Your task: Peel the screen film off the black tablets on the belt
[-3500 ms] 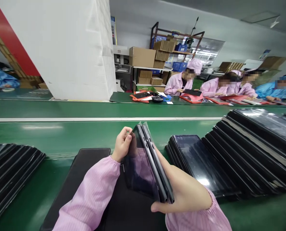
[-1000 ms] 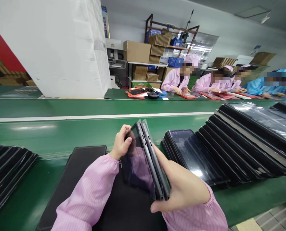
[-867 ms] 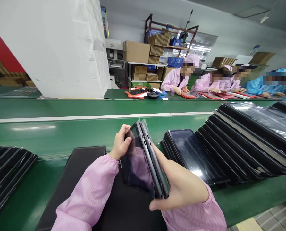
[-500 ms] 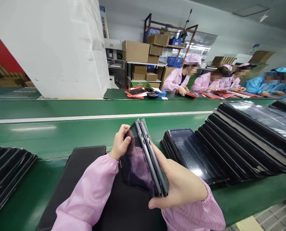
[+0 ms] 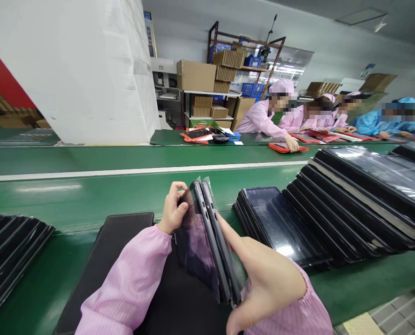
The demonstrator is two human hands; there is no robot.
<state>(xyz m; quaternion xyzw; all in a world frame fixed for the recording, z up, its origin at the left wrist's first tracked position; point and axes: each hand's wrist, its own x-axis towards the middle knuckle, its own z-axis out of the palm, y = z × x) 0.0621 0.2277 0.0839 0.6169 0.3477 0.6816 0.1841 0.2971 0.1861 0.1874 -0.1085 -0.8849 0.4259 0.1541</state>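
Observation:
Two dark tablets (image 5: 207,242), side by side on edge with film over them, stand tilted between my hands above a black padded mat (image 5: 172,293). Clear film sticks out past their top and lower corners. My left hand (image 5: 174,209) is closed on the far left edge, its thumb against the screen and its other fingers curled partly behind. My right hand (image 5: 263,274) supports the right-hand tablet from the side. Its index finger lies along the back, and its thumb is spread near the lower corner. The right hand's remaining fingers are hidden.
Stacked tablets (image 5: 280,223) lie right, beside a bigger fanned stack (image 5: 361,200). Another dark stack (image 5: 12,251) stands left. A green conveyor (image 5: 71,190) runs across. Beyond it, a co-worker (image 5: 263,116) touches a red-edged item (image 5: 280,148); several others sit further right.
The tablets have lowered slightly toward me. My right thumb has moved down and away from their lower corner. Across the conveyor, a co-worker's arm has reached out with a red-edged item.

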